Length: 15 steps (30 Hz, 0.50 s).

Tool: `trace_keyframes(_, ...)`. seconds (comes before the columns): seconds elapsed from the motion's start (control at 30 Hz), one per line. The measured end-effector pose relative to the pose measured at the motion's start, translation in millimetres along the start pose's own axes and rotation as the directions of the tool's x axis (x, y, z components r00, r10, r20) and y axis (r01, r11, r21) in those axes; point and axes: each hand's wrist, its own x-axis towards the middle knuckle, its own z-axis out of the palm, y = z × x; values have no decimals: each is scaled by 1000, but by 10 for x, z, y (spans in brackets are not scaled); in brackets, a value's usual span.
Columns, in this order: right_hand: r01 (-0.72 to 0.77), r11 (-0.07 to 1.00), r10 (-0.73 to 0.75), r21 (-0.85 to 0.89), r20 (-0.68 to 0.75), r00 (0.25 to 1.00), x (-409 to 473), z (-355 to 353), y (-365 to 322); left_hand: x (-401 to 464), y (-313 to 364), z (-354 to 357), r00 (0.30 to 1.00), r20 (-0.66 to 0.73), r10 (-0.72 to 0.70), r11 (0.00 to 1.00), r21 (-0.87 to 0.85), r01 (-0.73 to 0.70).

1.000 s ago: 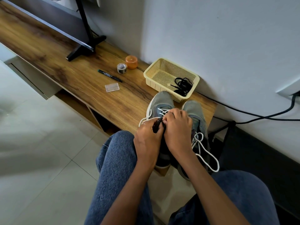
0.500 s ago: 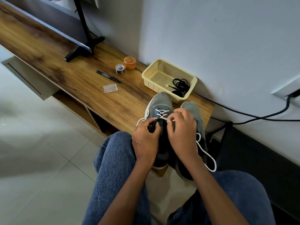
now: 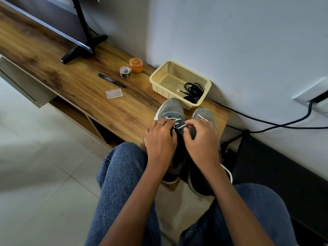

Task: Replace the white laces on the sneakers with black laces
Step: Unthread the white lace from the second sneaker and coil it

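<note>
I am pinching the soft, limp white lace (image 3: pixel 178 123) with both my left hand (image 3: pixel 160 141) and right hand (image 3: pixel 202 142), gripping close beside its eyelets.

A pale grey wall (image 3: pixel 230 41) rises beyond the fingers. The long wood-grain table (image 3: pixel 74 80) runs along it, off to the left of the fingers, with an open compartment beneath its edge. A black screen stand (image 3: pixel 83 45) sits far left of them. Light grey floor tiles (image 3: pixel 44 174) spread below and left. A black cable (image 3: pixel 276 123) trails along the wall to the right.
</note>
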Motion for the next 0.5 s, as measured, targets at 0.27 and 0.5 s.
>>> trace_keyframes(0.27,-42,993,61,-108,176,983,-103,162,64,60,15,41,992,111,-58,995,-79,67)
trace_keyframes(0.5,-52,997,58,-65,97,994,-133,176,45,36,-33,48,999,5,-37,994,-99,37)
